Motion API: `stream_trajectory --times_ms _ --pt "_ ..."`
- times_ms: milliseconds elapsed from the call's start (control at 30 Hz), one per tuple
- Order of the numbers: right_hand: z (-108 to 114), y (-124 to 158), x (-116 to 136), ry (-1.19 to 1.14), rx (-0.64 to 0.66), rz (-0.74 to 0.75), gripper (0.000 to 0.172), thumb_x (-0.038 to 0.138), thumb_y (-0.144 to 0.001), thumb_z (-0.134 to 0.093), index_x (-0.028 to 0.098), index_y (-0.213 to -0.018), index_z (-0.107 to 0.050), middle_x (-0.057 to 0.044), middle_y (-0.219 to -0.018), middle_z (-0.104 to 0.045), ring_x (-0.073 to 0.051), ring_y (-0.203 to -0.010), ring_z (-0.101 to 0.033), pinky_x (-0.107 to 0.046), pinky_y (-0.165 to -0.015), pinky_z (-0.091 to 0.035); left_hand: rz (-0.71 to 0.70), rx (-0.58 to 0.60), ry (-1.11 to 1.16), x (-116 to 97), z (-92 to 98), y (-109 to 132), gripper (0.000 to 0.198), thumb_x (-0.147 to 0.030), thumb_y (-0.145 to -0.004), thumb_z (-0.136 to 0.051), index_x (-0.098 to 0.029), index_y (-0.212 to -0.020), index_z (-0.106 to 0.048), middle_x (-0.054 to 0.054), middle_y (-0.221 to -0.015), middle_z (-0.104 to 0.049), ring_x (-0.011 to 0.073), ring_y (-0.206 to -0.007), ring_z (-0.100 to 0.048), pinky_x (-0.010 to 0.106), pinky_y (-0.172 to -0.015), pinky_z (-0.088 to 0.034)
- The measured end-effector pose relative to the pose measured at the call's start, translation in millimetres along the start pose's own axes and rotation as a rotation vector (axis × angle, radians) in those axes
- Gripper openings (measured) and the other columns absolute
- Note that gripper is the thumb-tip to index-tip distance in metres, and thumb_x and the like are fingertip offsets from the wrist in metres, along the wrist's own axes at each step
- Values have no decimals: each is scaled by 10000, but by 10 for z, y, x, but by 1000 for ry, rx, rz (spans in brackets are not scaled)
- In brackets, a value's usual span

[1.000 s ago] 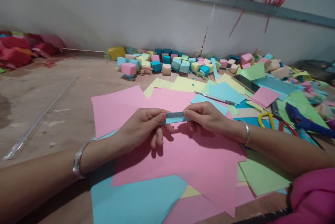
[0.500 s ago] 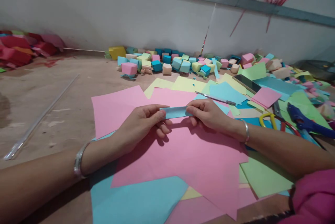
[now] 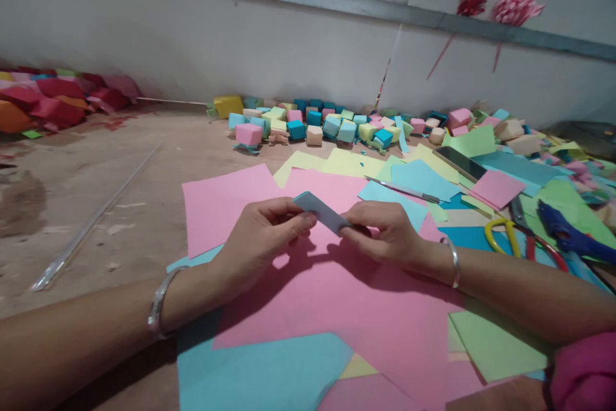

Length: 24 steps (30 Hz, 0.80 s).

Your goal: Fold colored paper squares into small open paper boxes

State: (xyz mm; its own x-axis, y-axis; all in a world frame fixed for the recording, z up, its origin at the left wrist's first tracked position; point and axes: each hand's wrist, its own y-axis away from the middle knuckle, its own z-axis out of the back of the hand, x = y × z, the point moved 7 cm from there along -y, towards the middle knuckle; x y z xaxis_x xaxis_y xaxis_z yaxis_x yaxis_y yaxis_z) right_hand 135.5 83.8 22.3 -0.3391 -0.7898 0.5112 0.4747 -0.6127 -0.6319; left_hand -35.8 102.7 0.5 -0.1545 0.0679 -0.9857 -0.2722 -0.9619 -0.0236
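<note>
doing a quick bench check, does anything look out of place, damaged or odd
Reddish marks, possibly stains, blotch the brown tabletop beside the mostly red paper heap at back left. The large pink paper sheet beneath the left hand and right hand lies askew over a light-blue paper sheet.

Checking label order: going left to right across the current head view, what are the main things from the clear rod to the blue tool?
Clear rod → left hand → folded blue strip → right hand → silver bracelet on the right wrist → yellow scissor handle → blue tool.
</note>
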Motion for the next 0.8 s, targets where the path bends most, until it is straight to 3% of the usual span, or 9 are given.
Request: stream_trajectory --times_ms 67,167,267,433,500,600,700,800 --pt "-93 28 65 5 54 35 178 204 -903 -598 176 -735 -649 18 -591 -591 -88 -550 -490 -226 -525 -389 -45 26 -95 -30 -19 22 286 -366 -854 -648 -165 -651 -634 -31 -572 -539 83 -493 -479 215 -454 -389" --pt "-166 46 137 13 143 74 221 330 -916 -625 169 -764 -632 4 -613 -607 -104 -590 -533 -235 -562 -424 -254 -34 -285 -201 -4 84 268 -325 -903 -569 -177 -695 -652 -9 -651 -592 114 -576 -521 249 -530 -419" --pt "-59 11 209 29 92 77 241 388 -932 -597 151 -951 -639 -35 -726 -656 -126 -664 -569 -265 -634 -470 -541 -97 -486 -406 -21 194 174 -229 -921 -532 -191 -796 -647 -7 -691 -615 128 -633 -539 259 -598 -432" --pt "68 -24 375 36 20 100 167 300 -962 -526 153 -979 -603 -36 -775 -628 -116 -673 -518 -257 -626 -443 -904 -21 -671 -543 -161 370 131 -109 -911 -507 -194 -867 -595 17 -753 -631 147 -699 -558 266 -638 -442" --pt "58 -11 416 36 5 124 139 248 -953 -524 158 -868 -588 -10 -695 -577 -106 -630 -475 -244 -591 -404 -927 15 -702 -532 -200 386 129 -97 -912 -502 -185 -900 -595 24 -765 -624 151 -707 -550 270 -640 -438" --pt "43 8 397 47 -25 100 296 177 -913 -533 193 -627 -459 49 -554 -412 -82 -532 -345 -242 -504 -290 -870 85 -717 -489 -256 374 150 -97 -921 -483 -181 -858 -590 12 -730 -589 144 -693 -525 262 -635 -421" --pt "34 3 297 -8 -5 -18 403 144 -865 -555 195 -533 -331 66 -522 -286 -72 -510 -250 -259 -480 -209 -768 130 -682 -443 -285 351 194 -144 -937 -471 -191 -768 -554 -13 -671 -542 136 -654 -493 254 -611 -394" --pt "6 -4 173 -152 52 -180 423 216 -881 -574 192 -524 -349 62 -529 -291 -72 -520 -267 -246 -484 -236 -602 128 -628 -377 -257 289 278 -222 -951 -454 -199 -676 -477 -22 -633 -495 133 -611 -457 261 -581 -363"
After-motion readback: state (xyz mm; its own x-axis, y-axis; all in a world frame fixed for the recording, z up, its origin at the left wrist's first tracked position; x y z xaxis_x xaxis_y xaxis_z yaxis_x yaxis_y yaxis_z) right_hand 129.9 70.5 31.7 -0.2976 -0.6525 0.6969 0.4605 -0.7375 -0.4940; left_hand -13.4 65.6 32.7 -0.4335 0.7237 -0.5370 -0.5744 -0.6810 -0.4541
